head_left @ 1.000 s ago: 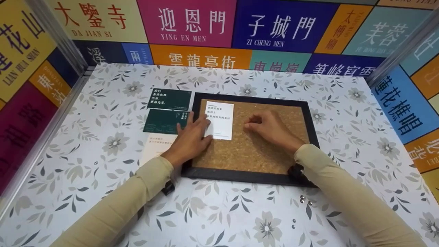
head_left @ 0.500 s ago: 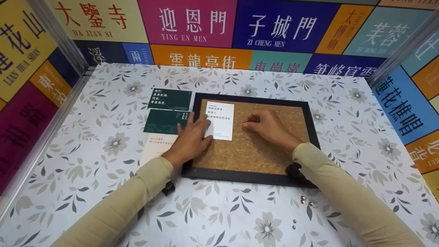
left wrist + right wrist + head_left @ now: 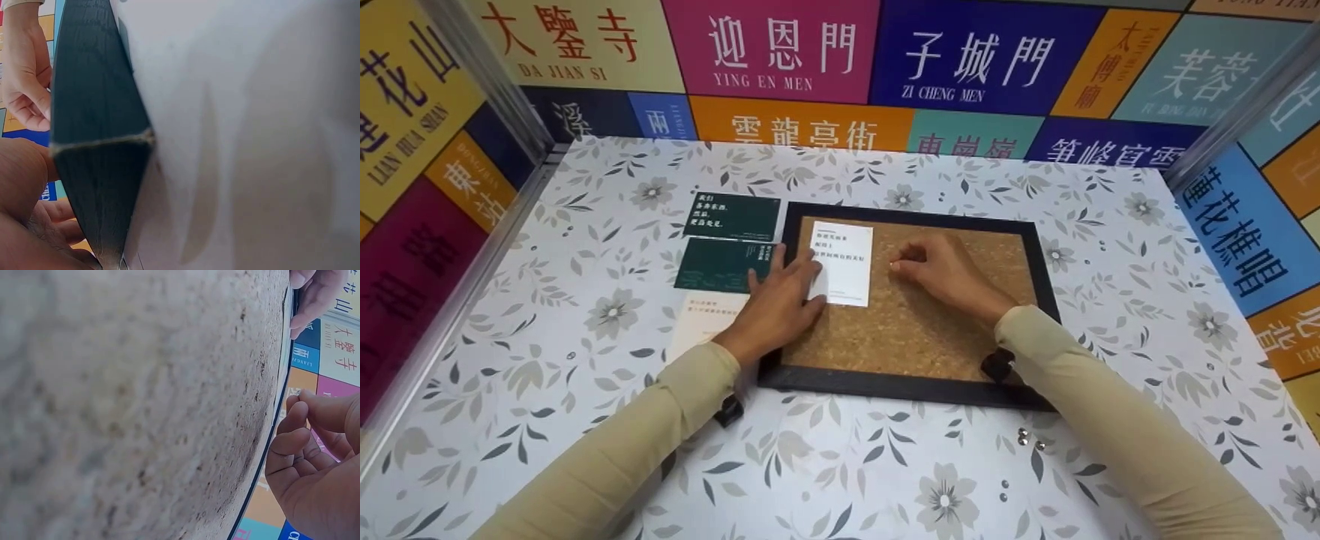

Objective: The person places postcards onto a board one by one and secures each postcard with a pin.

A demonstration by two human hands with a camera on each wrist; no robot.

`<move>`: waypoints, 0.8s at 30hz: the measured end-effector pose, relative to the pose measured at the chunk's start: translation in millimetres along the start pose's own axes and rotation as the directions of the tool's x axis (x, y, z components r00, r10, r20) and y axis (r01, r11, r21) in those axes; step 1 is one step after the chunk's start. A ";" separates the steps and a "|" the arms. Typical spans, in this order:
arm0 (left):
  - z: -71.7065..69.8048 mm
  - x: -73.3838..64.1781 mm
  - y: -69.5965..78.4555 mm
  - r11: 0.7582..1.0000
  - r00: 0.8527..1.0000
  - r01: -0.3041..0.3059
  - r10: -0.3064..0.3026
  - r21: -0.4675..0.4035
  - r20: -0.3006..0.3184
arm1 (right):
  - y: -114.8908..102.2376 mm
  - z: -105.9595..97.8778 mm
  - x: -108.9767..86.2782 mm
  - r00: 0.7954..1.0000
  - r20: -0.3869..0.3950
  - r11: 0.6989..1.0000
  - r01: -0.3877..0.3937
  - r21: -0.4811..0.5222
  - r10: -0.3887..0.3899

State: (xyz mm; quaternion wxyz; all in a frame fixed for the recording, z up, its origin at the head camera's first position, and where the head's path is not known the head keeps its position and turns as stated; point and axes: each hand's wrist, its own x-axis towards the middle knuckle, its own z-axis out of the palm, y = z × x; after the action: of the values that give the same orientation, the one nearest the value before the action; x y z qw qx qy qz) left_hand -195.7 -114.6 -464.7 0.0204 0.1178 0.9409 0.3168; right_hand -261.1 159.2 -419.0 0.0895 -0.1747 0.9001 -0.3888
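Note:
A cork board (image 3: 907, 345) with a black frame (image 3: 877, 381) lies on the table. Near its left side rests a white printed card (image 3: 844, 266). My left hand (image 3: 776, 311) lies with spread fingers across the frame's left edge, its fingertips touching the card's left side. Over the cork, right of the card, my right hand (image 3: 949, 274) has thumb and index finger pinched together. A tiny bright tip, apparently a thumbtack (image 3: 892, 264), shows at those fingertips; most of it is hidden. In the right wrist view the pinching hand (image 3: 318, 461) appears close to the cork surface (image 3: 140, 410).
Two dark green cards (image 3: 733, 216) and a pale cream card (image 3: 705, 322) lie left of the frame, the cream one partly under my left arm. Several small shiny tacks (image 3: 1024, 436) sit on the flowered tablecloth (image 3: 840, 465) in front. Printed panels (image 3: 780, 52) wall the table.
My right hand and forearm have shifted slightly left toward the card, still pinching. The left hand and the card have stayed in place.

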 end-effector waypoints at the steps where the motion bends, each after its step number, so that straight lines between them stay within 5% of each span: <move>1: -1.8 -0.4 2.2 1.000 1.000 0.007 -0.007 0.001 0.008 | 0.0 0.0 0.6 1.000 -0.001 1.000 0.001 -0.003 -0.001; 24: -8.5 -5.3 10.2 0.999 0.999 0.023 -0.023 -0.023 0.027 | 1.3 0.6 25.8 0.998 -0.029 0.998 0.055 -0.026 -0.056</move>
State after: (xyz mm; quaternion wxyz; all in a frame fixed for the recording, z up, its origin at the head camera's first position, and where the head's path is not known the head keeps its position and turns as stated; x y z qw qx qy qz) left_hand -189.3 -113.0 -451.9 0.0379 0.1108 0.9381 0.3259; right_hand -285.0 149.7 -421.0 0.0631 -0.1950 0.9010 -0.3824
